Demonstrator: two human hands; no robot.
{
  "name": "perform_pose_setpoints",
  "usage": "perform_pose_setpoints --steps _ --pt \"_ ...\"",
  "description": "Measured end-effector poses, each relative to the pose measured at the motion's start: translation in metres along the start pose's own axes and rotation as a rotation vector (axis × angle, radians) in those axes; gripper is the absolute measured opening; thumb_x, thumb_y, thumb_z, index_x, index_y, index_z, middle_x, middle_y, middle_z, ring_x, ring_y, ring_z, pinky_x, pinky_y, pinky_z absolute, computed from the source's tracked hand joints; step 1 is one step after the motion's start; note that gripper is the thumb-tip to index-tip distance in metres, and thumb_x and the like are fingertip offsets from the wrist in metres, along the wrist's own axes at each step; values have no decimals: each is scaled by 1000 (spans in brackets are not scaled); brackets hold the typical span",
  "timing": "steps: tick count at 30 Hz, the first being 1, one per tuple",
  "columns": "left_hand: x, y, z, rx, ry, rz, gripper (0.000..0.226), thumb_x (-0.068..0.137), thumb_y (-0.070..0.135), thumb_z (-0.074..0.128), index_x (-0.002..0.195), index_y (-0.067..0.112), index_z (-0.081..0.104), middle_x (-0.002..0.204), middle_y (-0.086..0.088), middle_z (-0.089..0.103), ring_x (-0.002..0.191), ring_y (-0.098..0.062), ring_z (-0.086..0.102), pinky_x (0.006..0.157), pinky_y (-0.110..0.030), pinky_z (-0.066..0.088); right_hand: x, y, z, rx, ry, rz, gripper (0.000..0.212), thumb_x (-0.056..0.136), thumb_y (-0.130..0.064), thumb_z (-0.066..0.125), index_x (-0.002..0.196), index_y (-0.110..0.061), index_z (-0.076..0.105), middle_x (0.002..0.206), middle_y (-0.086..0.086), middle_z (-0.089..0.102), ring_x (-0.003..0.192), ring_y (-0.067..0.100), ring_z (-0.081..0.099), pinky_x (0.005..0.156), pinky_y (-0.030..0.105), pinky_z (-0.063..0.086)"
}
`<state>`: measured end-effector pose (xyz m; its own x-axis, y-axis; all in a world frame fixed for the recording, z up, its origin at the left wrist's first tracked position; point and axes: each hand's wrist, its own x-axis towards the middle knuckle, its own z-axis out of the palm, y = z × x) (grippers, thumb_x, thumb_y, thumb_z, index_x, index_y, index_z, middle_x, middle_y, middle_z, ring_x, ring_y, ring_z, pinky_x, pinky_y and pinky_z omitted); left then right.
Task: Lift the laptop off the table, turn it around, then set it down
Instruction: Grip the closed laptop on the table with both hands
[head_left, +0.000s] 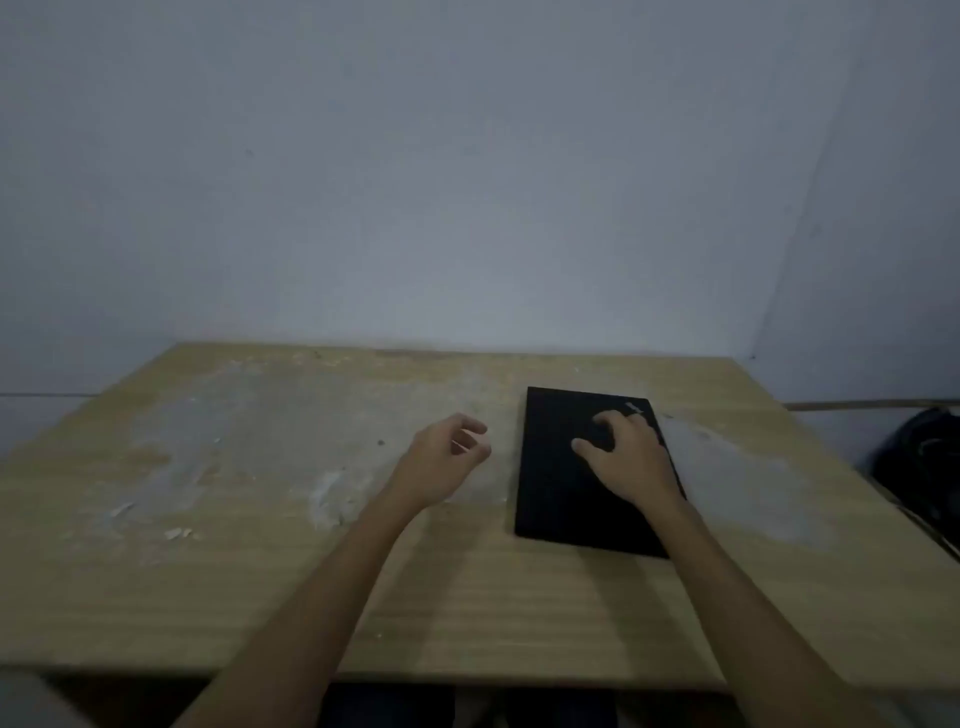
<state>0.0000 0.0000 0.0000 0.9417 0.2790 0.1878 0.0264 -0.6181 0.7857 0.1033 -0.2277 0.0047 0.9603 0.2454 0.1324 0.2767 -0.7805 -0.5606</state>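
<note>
A closed black laptop (558, 478) lies flat on the right half of the wooden table (260, 571), its long sides running away from me. My right hand (626, 452) rests on top of the lid near its far right corner, fingers spread and bent, not gripping an edge. My left hand (447, 457) hovers just left of the laptop's left edge, fingers loosely curled and apart, holding nothing and not touching the laptop.
The tabletop has worn, whitish scuffed patches (218, 447) across the middle and left. A plain wall (467, 182) stands right behind the table's far edge. A dark bag-like object (924, 462) sits off the table's right side.
</note>
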Motion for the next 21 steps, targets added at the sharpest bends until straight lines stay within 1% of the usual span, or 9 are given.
perform_pose_setpoints --steps 2,4,8,10,12,14,15,18,21 --pt "-6 3 9 17 -11 -20 34 98 31 65 129 18 64 107 -1 70 93 -13 65 78 -25 51 -4 11 -5 -52 26 86 61 92 -54 64 142 -20 56 150 13 47 136 33 48 108 47 44" --pt "-8 1 21 34 -40 -36 36 98 31 65 131 17 63 106 0 69 91 -12 64 80 -26 54 -7 25 -8 -100 18 158 65 91 -57 63 143 -19 54 149 14 46 138 35 44 110 47 40" --pt "-2 1 44 32 -100 -69 44 99 30 63 139 11 58 107 0 67 93 -13 63 87 -32 56 -4 43 -3 -128 -15 281 81 86 -68 60 148 -18 45 148 16 43 138 38 41 111 47 34" --pt "3 3 56 37 -127 -74 42 100 30 62 136 9 60 102 5 66 93 -13 63 82 -28 55 0 50 1 -124 -20 314 88 85 -72 58 152 -17 41 150 18 42 140 39 40 112 48 33" --pt "12 3 67 45 -146 -59 40 99 34 62 130 10 64 99 7 68 89 -12 66 75 -28 58 4 53 4 -124 0 322 90 85 -73 57 151 -15 40 149 19 43 140 40 39 112 48 33" --pt "23 3 75 121 -147 -80 43 98 44 59 125 11 66 104 1 65 87 -15 65 67 -27 55 10 53 7 -118 2 330 89 84 -73 58 147 -13 42 146 19 44 137 40 40 111 48 34" --pt "27 4 79 171 -142 -94 47 98 49 57 125 12 65 108 -3 61 87 -17 62 67 -27 53 13 53 7 -113 3 340 89 83 -73 59 145 -12 43 144 19 44 136 39 40 110 48 35" --pt "42 2 93 224 -123 -157 54 96 57 53 130 14 61 118 -6 49 96 -19 55 80 -30 49 24 54 10 -80 17 369 91 81 -72 63 144 -9 43 143 19 43 135 39 41 108 47 37" --pt "49 2 101 246 -68 -155 59 94 61 53 132 17 59 113 -1 44 104 -21 57 91 -35 51 35 56 10 -11 18 427 89 78 -70 69 138 -7 47 139 18 44 132 38 45 103 46 44"
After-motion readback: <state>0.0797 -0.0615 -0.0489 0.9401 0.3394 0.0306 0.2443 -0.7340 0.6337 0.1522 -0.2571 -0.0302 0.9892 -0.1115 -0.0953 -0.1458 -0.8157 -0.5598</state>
